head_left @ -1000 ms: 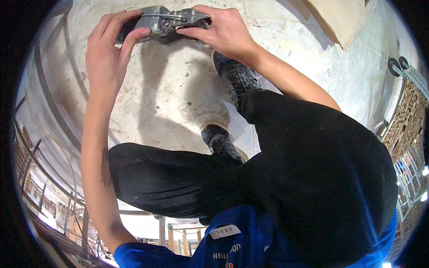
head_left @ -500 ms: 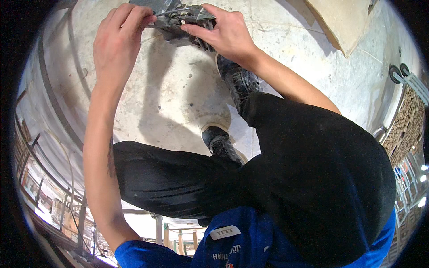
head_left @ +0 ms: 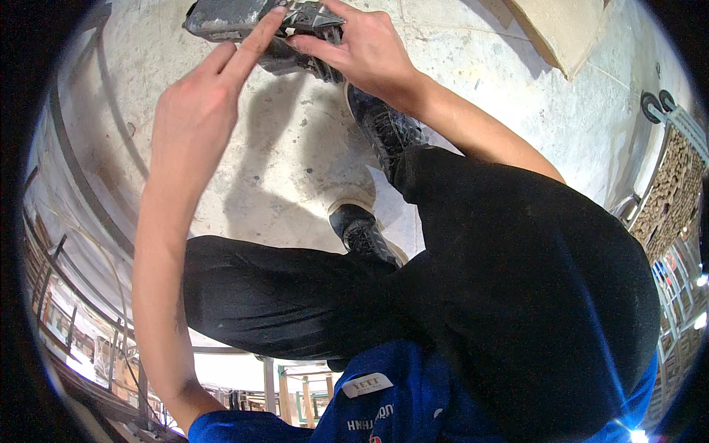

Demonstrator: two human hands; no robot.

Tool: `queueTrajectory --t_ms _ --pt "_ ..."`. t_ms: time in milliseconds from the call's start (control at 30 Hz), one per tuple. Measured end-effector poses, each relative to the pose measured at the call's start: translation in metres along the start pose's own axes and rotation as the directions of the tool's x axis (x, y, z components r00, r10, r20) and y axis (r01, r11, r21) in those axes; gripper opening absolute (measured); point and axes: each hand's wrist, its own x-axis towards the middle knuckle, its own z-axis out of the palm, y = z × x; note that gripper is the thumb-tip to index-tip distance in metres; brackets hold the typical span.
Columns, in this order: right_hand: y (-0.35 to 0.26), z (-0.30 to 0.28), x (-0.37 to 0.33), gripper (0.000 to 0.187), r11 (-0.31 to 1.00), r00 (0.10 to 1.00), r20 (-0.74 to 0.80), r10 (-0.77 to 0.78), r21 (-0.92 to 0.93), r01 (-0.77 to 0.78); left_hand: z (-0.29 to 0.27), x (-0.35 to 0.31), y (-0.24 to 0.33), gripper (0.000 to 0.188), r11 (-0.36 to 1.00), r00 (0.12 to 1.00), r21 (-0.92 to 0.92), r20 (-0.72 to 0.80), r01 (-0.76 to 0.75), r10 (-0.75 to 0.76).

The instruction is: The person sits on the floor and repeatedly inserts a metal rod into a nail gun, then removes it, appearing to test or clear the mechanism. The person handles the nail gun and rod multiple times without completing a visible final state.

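A bulky black and dark-grey device (head_left: 233,16) with exposed metal parts on its top is at the upper edge of the head view. Its exact kind is not clear, and its far side is cut off. My right hand (head_left: 373,53) grips the device's right end, thumb on the near side and fingers on the far side. With its index finger stretched out, my left hand (head_left: 203,100) touches the metal parts near the middle. The other left fingers are curled or partly hidden, and nothing shows in them.
Under the device lies a stained concrete floor (head_left: 288,155). My two black shoes (head_left: 380,125) stand near my bent legs. A tan board (head_left: 557,29) is at the upper right. Farther right, a wheeled cart (head_left: 668,166) carries stacked light-brown pieces. Racks or frames (head_left: 63,310) line the lower left.
My left hand has gone from pinching a thin rod-like part to touching the device with a stretched index finger. More of the device's left end shows. My right hand keeps its grip.
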Motion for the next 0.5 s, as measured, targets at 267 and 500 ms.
queueTrajectory --t_ms 267,500 --pt "0.007 0.019 0.002 0.038 0.943 0.990 -0.106 -0.096 -0.329 0.056 -0.024 0.001 0.067 0.069 0.965 0.964 -0.031 0.054 0.261 -0.259" --pt "-0.008 0.037 0.008 0.034 0.939 0.985 0.028 -0.170 -0.297 0.170 -0.039 -0.012 0.078 0.053 0.742 0.849 -0.414 0.218 0.527 -0.481"
